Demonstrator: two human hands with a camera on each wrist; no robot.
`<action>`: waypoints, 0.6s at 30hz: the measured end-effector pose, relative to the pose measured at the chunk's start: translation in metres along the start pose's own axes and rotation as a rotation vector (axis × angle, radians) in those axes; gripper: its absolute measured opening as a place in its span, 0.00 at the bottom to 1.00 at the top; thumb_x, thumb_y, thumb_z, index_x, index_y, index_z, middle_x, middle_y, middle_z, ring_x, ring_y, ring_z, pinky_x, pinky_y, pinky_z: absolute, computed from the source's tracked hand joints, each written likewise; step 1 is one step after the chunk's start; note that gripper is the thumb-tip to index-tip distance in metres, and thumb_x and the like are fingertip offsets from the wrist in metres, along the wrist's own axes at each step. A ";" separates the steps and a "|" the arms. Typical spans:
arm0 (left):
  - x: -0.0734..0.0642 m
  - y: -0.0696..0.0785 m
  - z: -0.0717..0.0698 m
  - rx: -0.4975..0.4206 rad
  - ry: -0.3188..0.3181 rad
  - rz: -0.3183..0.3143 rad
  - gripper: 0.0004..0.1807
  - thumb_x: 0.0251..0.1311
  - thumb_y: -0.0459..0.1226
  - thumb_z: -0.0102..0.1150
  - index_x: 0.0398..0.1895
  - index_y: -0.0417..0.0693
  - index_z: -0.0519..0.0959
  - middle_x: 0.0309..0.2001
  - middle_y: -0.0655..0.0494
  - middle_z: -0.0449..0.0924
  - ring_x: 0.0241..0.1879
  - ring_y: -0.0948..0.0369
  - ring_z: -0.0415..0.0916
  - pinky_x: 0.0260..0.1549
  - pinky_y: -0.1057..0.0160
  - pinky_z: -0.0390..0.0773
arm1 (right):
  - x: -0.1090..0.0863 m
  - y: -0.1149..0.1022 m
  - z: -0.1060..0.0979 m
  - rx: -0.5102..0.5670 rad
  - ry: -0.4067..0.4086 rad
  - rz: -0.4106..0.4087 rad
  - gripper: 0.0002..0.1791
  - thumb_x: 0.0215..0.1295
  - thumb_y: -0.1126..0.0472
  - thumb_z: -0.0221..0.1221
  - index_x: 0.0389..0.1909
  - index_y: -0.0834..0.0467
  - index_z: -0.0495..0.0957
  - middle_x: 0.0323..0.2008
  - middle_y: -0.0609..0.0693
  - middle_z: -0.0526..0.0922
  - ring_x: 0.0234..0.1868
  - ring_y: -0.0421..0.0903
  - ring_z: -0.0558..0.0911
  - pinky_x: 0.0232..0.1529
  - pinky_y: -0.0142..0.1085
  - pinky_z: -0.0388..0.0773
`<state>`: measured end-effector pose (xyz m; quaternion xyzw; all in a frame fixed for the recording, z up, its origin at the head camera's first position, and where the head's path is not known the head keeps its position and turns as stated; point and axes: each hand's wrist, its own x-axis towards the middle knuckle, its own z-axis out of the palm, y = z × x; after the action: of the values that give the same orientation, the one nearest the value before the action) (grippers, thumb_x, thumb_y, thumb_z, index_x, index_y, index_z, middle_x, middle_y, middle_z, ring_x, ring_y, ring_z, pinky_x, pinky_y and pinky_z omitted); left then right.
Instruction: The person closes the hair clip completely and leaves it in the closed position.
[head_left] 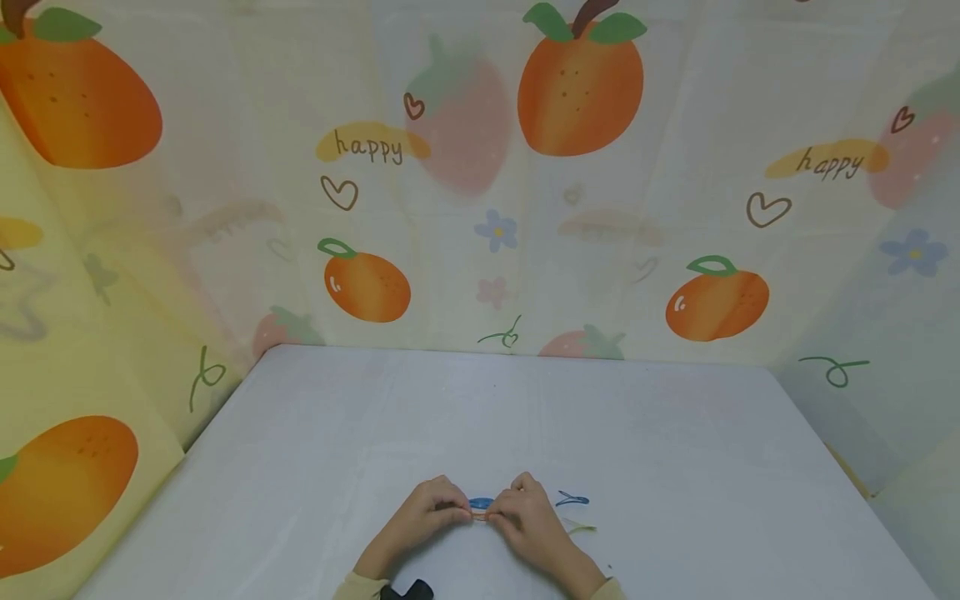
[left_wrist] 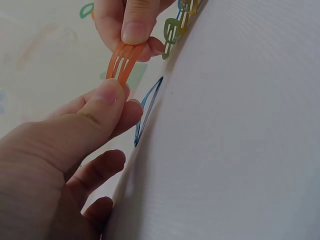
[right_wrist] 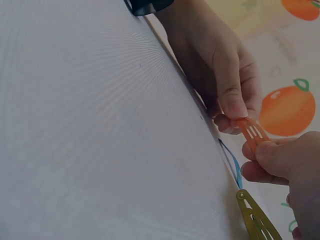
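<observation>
Both hands hold an orange snap hair clip (left_wrist: 121, 64) up between them. My left hand (head_left: 426, 518) pinches one end with thumb and forefinger, its other fingers curved below in the left wrist view. The thumb and fingers of my right hand (head_left: 531, 518) pinch the other end. Just beyond the orange clip, a blue hair clip (head_left: 480, 503) lies on the table, partly hidden by the hands in the head view. Beside the right hand are a second blue clip (head_left: 573, 498), sprung apart, and a yellow clip (right_wrist: 256, 216). A green clip (left_wrist: 171, 36) shows in the left wrist view.
The white table (head_left: 330, 433) reaches back to a fruit-printed curtain (head_left: 450, 275), which also hangs at both sides. A black strap or device (head_left: 408, 590) sits at the left wrist, by the table's near edge.
</observation>
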<state>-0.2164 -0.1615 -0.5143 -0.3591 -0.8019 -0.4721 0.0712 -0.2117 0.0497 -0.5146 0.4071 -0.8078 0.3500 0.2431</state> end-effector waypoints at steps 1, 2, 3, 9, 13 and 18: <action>0.000 0.000 0.000 0.001 0.001 -0.005 0.01 0.49 0.36 0.62 0.25 0.49 0.81 0.27 0.64 0.77 0.28 0.69 0.68 0.26 0.69 0.69 | 0.000 0.000 0.000 -0.002 -0.001 -0.003 0.04 0.49 0.62 0.64 0.22 0.49 0.82 0.27 0.34 0.79 0.31 0.36 0.64 0.34 0.31 0.60; 0.000 0.000 0.000 0.002 0.002 -0.013 0.00 0.48 0.35 0.62 0.25 0.49 0.81 0.27 0.65 0.77 0.28 0.70 0.67 0.26 0.69 0.68 | 0.000 0.000 0.000 -0.005 -0.003 -0.001 0.04 0.48 0.63 0.65 0.22 0.49 0.82 0.27 0.34 0.79 0.31 0.36 0.64 0.35 0.31 0.60; -0.001 0.001 0.000 0.002 0.002 -0.020 0.01 0.47 0.34 0.63 0.25 0.50 0.81 0.27 0.64 0.77 0.28 0.70 0.67 0.26 0.69 0.68 | 0.000 -0.001 0.000 -0.008 -0.004 0.002 0.04 0.48 0.63 0.65 0.22 0.49 0.81 0.27 0.33 0.79 0.31 0.36 0.64 0.34 0.31 0.59; 0.002 0.012 -0.002 -0.006 0.000 -0.035 0.03 0.45 0.29 0.63 0.23 0.45 0.81 0.26 0.57 0.78 0.27 0.67 0.68 0.26 0.70 0.68 | 0.000 -0.001 0.000 -0.014 -0.017 0.031 0.04 0.48 0.62 0.65 0.22 0.48 0.81 0.27 0.33 0.79 0.30 0.35 0.63 0.34 0.30 0.59; 0.006 0.031 -0.008 -0.023 -0.008 -0.036 0.02 0.44 0.27 0.62 0.23 0.40 0.80 0.25 0.51 0.77 0.26 0.64 0.68 0.26 0.70 0.67 | -0.001 0.000 0.000 -0.005 -0.026 0.043 0.02 0.50 0.61 0.64 0.23 0.49 0.82 0.27 0.33 0.79 0.30 0.35 0.62 0.33 0.30 0.59; 0.007 0.041 -0.012 -0.040 -0.013 -0.083 0.01 0.47 0.29 0.62 0.24 0.38 0.80 0.26 0.51 0.76 0.28 0.63 0.69 0.28 0.68 0.68 | -0.002 0.000 0.000 0.019 -0.019 0.068 0.02 0.53 0.59 0.63 0.23 0.49 0.82 0.27 0.32 0.78 0.30 0.33 0.62 0.33 0.29 0.60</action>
<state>-0.1981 -0.1550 -0.4759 -0.3299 -0.8070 -0.4882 0.0390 -0.2103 0.0508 -0.5154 0.3849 -0.8202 0.3619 0.2196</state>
